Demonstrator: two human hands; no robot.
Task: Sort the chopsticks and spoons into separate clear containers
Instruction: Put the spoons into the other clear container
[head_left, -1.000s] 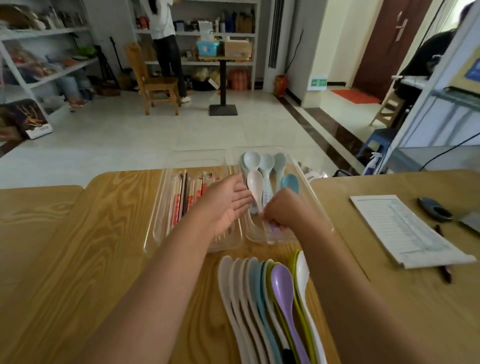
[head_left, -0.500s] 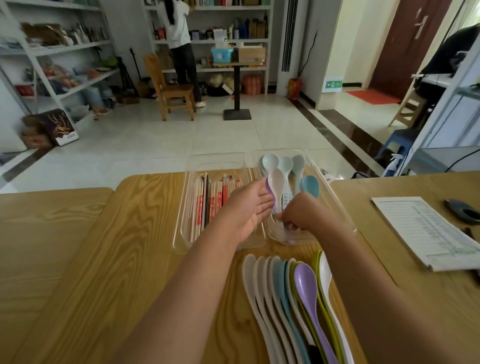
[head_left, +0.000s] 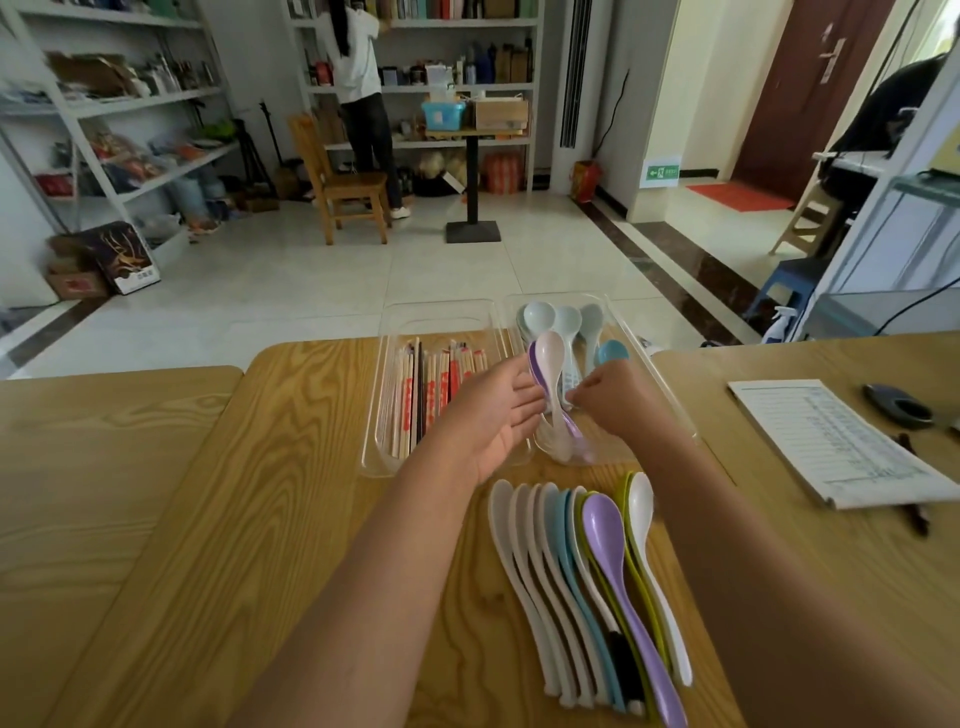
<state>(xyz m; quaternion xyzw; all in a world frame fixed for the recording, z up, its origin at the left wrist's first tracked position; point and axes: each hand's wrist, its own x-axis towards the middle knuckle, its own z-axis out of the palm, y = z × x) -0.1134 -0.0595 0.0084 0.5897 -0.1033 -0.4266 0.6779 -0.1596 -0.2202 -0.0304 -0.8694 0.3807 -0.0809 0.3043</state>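
Right, risks from here, big to small. Both clear bins sit right at the far edge of the table (head_left: 260, 519). The chopstick container (head_left: 378, 415) is on the left and the spoon container (head_left: 672, 400) touches it on the right, so a hard push from me could slide either one off.

The loose spoons (head_left: 566, 571) lie in a row toward the table's near edge, between my forearms. Pulling my right arm back carelessly would scatter them.

My left hand (head_left: 493, 421) is flat, with straight fingers just touching the spoon bowls and gripping nothing, so it only steadies. My right hand (head_left: 618, 400) is curled, pinching the stem of the pink spoon (head_left: 550, 353) as far as I can tell. That spoon sits over a purple spoon (head_left: 532, 364), low in the spoon container and tilted up. If the pinch slips, the pair could tip left over the shared wall into the chopsticks (head_left: 415, 400).
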